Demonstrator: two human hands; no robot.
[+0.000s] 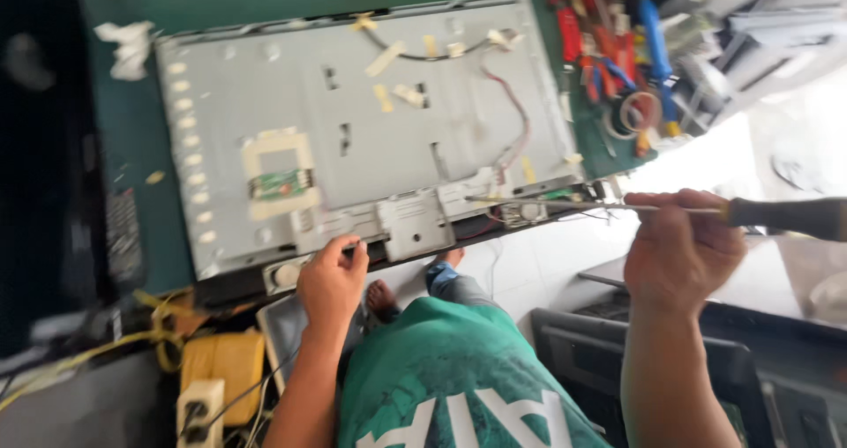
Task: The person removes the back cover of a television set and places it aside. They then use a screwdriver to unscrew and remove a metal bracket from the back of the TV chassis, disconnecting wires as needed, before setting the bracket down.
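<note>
Screwdriver (706,210), gripped in the closed right hand (679,250), lies level with its tip at the panel's (353,122) 5 o'clock corner. Left hand (331,280) pinches the near edge at 7 o'clock; keep that brace firm and the shaft square to the screw.

Green T-shirt (450,360) with large white lettering, blue trousers (441,279), bare forearms and feet
</note>
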